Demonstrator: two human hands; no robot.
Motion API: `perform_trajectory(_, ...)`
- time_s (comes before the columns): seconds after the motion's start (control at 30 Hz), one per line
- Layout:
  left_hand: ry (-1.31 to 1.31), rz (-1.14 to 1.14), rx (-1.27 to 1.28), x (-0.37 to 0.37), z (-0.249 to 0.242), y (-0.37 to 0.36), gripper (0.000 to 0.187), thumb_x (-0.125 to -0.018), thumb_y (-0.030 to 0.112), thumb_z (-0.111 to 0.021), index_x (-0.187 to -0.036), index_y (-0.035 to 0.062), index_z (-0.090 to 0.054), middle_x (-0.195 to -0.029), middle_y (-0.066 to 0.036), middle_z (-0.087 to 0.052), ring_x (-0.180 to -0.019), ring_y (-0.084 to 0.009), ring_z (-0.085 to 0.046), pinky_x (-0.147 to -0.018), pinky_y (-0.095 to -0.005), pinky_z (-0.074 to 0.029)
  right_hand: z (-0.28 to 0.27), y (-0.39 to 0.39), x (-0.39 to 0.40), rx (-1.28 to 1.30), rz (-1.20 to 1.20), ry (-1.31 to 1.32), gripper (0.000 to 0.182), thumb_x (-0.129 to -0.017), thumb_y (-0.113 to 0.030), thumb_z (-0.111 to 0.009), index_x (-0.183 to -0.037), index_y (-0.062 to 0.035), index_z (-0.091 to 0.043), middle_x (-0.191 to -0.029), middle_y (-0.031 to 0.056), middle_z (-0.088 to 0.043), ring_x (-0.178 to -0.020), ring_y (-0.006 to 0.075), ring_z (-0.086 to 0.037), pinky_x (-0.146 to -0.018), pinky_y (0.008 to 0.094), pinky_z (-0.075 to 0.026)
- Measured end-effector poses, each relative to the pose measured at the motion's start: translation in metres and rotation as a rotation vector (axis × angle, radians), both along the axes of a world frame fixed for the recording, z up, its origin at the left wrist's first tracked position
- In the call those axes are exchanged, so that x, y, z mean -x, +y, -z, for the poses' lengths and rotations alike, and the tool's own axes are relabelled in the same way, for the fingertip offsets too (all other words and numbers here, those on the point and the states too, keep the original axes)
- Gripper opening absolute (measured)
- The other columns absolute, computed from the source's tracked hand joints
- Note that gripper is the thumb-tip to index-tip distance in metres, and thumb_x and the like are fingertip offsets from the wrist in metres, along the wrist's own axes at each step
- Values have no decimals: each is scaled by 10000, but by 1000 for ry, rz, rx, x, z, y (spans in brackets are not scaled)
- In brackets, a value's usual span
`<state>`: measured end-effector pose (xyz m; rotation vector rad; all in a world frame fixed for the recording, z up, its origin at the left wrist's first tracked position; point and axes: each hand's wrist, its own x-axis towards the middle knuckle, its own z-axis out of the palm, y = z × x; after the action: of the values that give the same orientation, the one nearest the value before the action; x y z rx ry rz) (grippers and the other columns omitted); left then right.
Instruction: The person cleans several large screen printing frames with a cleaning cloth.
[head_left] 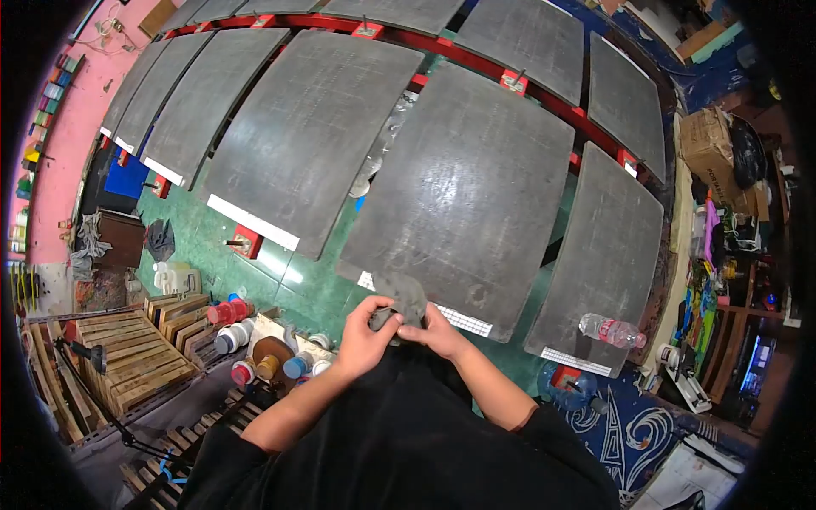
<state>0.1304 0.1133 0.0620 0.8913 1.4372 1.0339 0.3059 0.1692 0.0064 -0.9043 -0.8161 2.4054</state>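
A crumpled grey rag (pixel 401 291) is bunched between my two hands, close in front of my body. My left hand (pixel 365 337) is closed around its left side, the thumb pressed into the folds. On the other side, my right hand (pixel 439 335) pinches the rag near its lower right. The rag overlaps the near edge of a dark grey flat board (pixel 446 204), which carries a white marked strip (pixel 463 320) along that edge. I cannot make out whether the rag touches the board.
More grey boards (pixel 310 127) sit in rows on red metal rails (pixel 544 102). A plastic bottle (pixel 612 330) lies on the right board (pixel 599 255). Paint jars (pixel 229 312) and wooden frames (pixel 132 353) stand at lower left. A large water bottle (pixel 565 387) is below right.
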Motion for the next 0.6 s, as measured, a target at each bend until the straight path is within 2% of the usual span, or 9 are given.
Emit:
perform_trajectory(0.1, 635, -194, -305, -40, -8, 7, 226, -804, 5, -776, -996, 20, -656, -1168, -155, -625, -1051, -298, -646, -961, -378, -504, -27, 22, -27, -887, -96, -326, 692, -819, -210, -879, -1405, -33, -555, -1369, 144, -587, -1275, 278, -582, -1122, 405, -445)
perform_trajectory(0.2, 215, -242, -155, -58, 22, 14, 272, -829, 2, -766, -1070, 40, -645, -1298, -154, -568, -1153, -279, -615, -965, -382, -509, -27, 48, -40, -879, -108, -360, 652, -794, -218, -884, -1349, -40, -592, -1361, 172, -614, -1275, 291, -601, -1103, 420, -463)
perform_trajectory(0.23, -310, -328, 104, -65, 26, 19, 405, -860, 8, -757, -1230, 49, -596, -1347, -128, -548, -1248, -252, -578, -1001, -381, -507, -16, 51, -47, -586, -219, -325, 612, -802, -178, -849, -1335, -25, -589, -1315, 182, -657, -1254, 281, -630, -1071, 422, -487)
perform_trajectory(0.33, -209, -460, 79, -78, -1, 40, 492, -900, 17, -726, -1348, 41, -525, -1372, -109, -543, -1283, -244, -567, -1024, -375, -506, 11, 80, -72, -623, -12, -643, 497, -832, -96, -785, -1291, -8, -615, -1207, 159, -710, -1170, 281, -674, -1026, 416, -509)
perform_trajectory(0.4, 50, -595, 21, -59, 39, 27, 497, -973, 124, -674, -1424, 57, -476, -1443, -100, -514, -1293, -250, -556, -1009, -382, -504, 0, 147, -97, -578, 231, -847, 397, -846, -35, -742, -1231, 1, -650, -1121, 127, -734, -1077, 254, -701, -952, 401, -542)
perform_trajectory(0.47, 123, -932, 159, -30, 97, 1, 530, -1011, 316, -642, -1463, 101, -466, -1479, -104, -484, -1307, -263, -537, -1005, -407, -486, 8, 225, -121, -521, 639, -817, 264, -899, -20, -703, -1162, -28, -680, -1036, 78, -740, -926, 187, -699, -828, 360, -566)
perform_trajectory(0.5, 125, -944, 157, -15, 122, -9, 530, -1011, 316, -642, -1463, 101, -466, -1479, -104, -484, -1307, -263, -537, -1005, -407, -486, 22, 273, -145, -490, 602, -689, 260, -915, -43, -715, -1172, -42, -677, -1040, 63, -733, -920, 182, -691, -818, 356, -563)
perform_trajectory(0.53, 22, -1080, 279, 0, 144, -17, 545, -1015, 428, -604, -1459, 134, -485, -1449, -86, -502, -1286, -250, -537, -1001, -402, -476, 51, 319, -160, -632, 754, -794, 290, -908, -106, -747, -1177, -28, -675, -1158, 118, -718, -1026, 260, -697, -897, 403, -551)
perform_trajectory(0.6, -83, -1221, 401, 19, 165, -18, 577, -1019, 540, -565, -1455, 168, -505, -1420, -69, -521, -1266, -236, -536, -998, -396, -466, 75, 385, -169, -1134, 704, -1488, 325, -904, -146, -729, -1189, -3, -670, -1295, 194, -665, -1145, 354, -658, -1003, 452, -508)
